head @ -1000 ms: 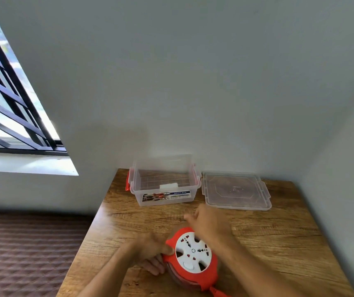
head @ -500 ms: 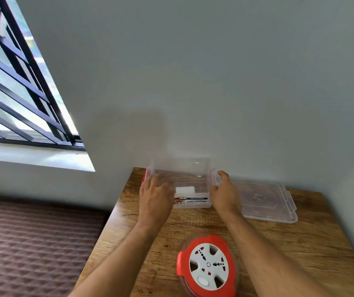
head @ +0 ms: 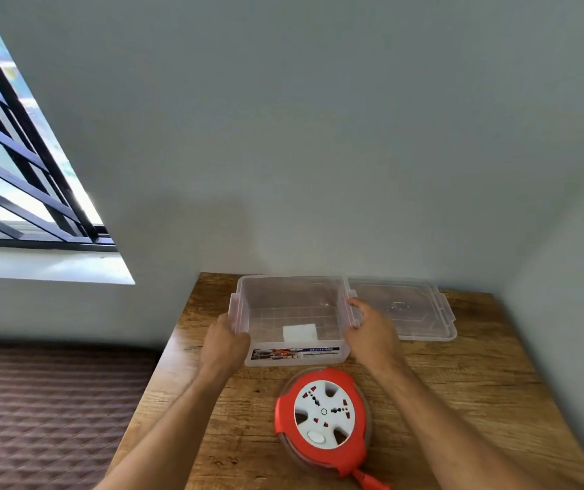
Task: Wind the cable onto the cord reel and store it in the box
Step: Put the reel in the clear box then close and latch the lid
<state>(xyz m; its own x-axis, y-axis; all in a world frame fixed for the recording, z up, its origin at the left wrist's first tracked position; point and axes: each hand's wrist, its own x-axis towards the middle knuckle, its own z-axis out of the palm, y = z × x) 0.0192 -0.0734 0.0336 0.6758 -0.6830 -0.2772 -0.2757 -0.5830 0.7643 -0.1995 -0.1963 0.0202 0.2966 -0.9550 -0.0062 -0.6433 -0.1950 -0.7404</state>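
Hands grip a clear plastic box [head: 292, 316] at the centre of a wooden tabletop [head: 460, 383]: the left hand [head: 225, 343] clasps its wall at 9 o'clock, the right hand [head: 372, 334] its wall at 3 o'clock, fingers curled over the rim. At 6 o'clock of the box, just beside it, the red-and-white cord reel [head: 322, 417] lies flat, socket face up, a red cable [head: 372, 482] end trailing from its near edge. At 3 o'clock of the box, the clear lid [head: 410, 309] lies flat behind the right hand. A barred window [head: 18, 178] stands at 10 o'clock.
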